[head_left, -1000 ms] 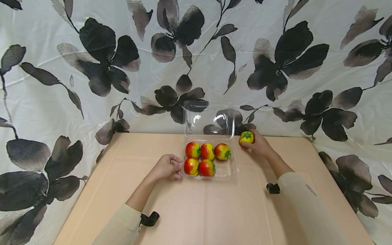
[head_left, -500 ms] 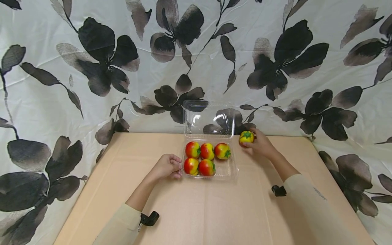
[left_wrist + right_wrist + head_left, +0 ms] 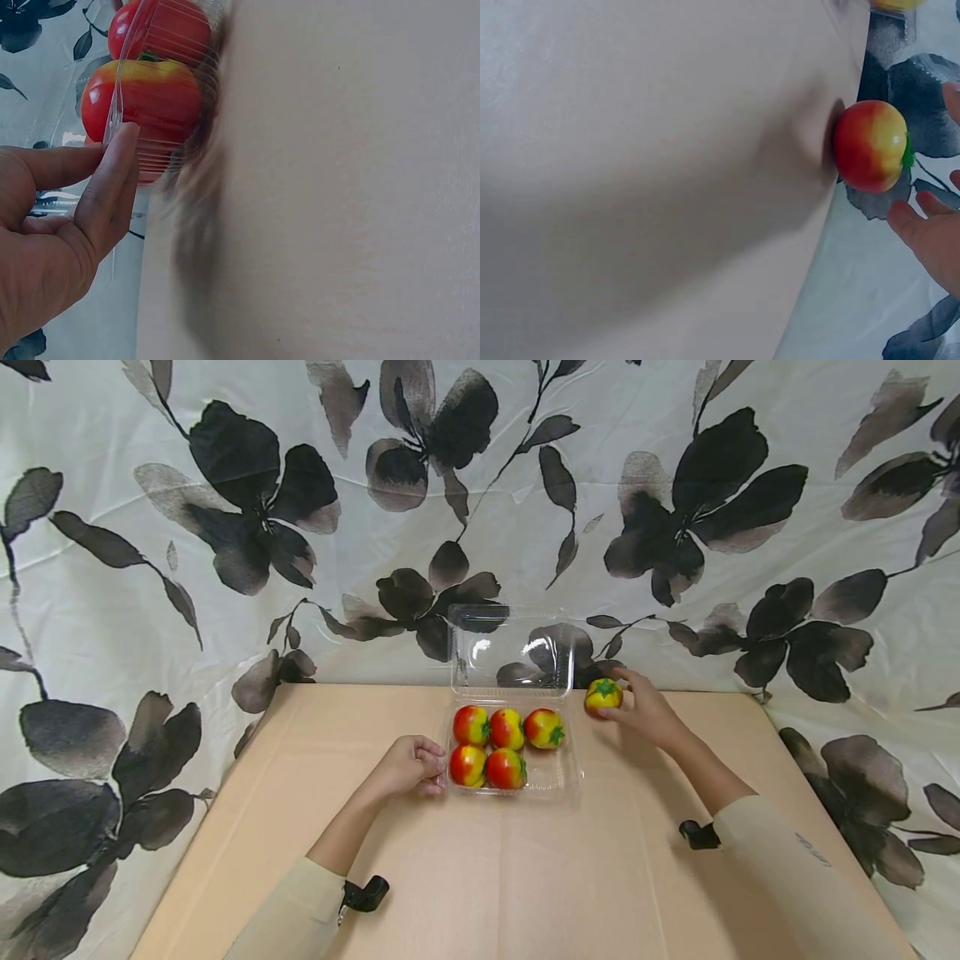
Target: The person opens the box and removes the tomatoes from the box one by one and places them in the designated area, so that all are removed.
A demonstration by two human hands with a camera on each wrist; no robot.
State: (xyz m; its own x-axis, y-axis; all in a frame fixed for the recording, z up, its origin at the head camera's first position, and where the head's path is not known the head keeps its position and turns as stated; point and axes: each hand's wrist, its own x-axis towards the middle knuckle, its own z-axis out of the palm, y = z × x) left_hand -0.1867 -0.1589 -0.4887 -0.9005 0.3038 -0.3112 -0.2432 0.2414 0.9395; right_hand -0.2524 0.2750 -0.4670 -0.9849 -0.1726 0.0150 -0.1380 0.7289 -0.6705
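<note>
Head view: the right forearm is swinging outward since the earlier frame, while the right hand [image 3: 645,714] is loosening around the loose tomato [image 3: 603,694] on the bench [image 3: 480,877], beside the clear box [image 3: 558,781].

Left wrist view: the left hand [image 3: 52,240] is pinching the flimsy box rim.

Right wrist view: relaxed fingers [image 3: 930,232] are hovering apart from the tomato, probably light, smooth, best cupped.

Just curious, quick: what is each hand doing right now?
Left hand: holds the clear tray edge.
Right hand: open, fingers by the loose tomato.
</note>
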